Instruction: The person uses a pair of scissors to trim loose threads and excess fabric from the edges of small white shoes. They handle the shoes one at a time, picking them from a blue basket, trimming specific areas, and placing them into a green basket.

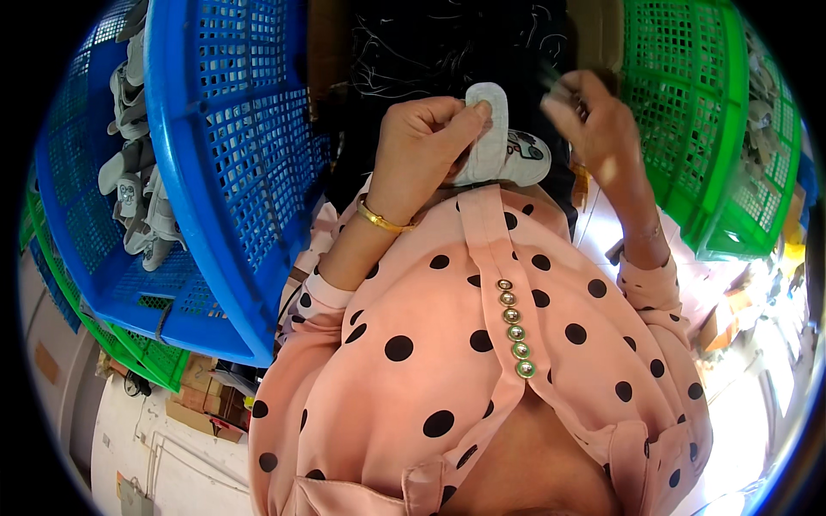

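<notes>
In my left hand (422, 142), thumb and fingers pinch a small white shoe (488, 129) above my lap. Its pale, sole-shaped part stands upright toward the far side. Beside that, to the right, shows a rounded white part (528, 159) with a black and red printed design; whether this is the same shoe or a second one I cannot tell. My right hand (594, 120) is raised right of the shoe, apart from it. Its fingers close around a small dark tool that looks like thread snips (551, 79), smeared by motion.
A blue plastic basket (249, 163) at the left holds several small grey and white shoes (133, 198). At the right stands a green basket (680, 120) with more shoes (761, 112). Dark cloth (413, 52) scattered with pale threads lies beyond my hands. Cardboard boxes (206, 396) sit lower left.
</notes>
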Demonstrator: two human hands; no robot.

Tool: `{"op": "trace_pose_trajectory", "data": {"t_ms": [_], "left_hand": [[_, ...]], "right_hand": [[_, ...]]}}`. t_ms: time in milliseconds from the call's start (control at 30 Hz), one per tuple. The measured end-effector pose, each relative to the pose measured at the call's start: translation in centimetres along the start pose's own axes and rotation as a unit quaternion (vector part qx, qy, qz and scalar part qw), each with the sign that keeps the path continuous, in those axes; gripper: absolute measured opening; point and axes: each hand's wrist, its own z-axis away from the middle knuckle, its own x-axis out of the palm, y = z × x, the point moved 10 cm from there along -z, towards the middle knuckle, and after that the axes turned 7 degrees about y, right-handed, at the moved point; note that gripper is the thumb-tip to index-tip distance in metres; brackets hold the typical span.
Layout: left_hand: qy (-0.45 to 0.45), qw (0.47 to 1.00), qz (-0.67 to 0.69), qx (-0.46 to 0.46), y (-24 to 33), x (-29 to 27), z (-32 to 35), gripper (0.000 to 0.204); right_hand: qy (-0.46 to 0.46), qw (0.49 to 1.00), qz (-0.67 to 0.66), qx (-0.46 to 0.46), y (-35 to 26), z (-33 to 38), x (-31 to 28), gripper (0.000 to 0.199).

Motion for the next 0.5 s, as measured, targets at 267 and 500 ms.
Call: {"op": "trace_pose_trajectory", "data": {"t_ms": [267,500], "left_hand": [[-0.025,0.999,-0.024,0.006,0.0,0.1,0.0,0.027],[0.001,1.000,-0.011,0.001,0.2,0.1,0.3,0.026]], "right_hand": [[0.060,0.941,0.193,-0.271,-5.5,2.0,-1.4,0.042],[0.055,0.913,0.255,-0.313,-6.9,1.9,-1.5,0.039]]}}
